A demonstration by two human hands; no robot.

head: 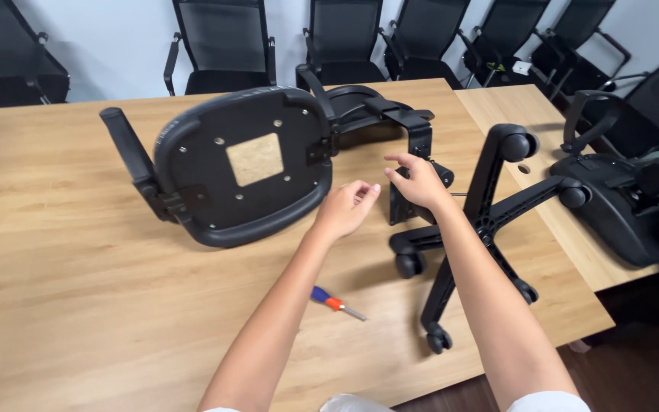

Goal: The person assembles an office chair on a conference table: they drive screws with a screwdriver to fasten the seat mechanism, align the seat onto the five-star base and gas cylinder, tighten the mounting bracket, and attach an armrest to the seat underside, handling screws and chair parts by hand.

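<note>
- The upturned chair seat (242, 164), black with a pale square patch on its underside, lies across the upper middle of the counter (62, 305). Its armrests stick out at both ends, so I judge that a careless push could slide or rock it.
- The five-star wheeled base (482, 221) lies on its side at the right of centre, close to the counter's edge. On castors it could roll or tip off if an arm knocks it.
- The right hand (419, 181) is raised at centre right, fingers loosely spread and empty, touching or just short of the black bracket (413, 145) beside the seat. Fingers could get pinched there.
- The left hand (347, 207) hovers half curled by the seat's rim, holding nothing.
- The small screwdriver (333, 303), blue and orange, lies loose below the forearms. An elbow could sweep it off.
</note>
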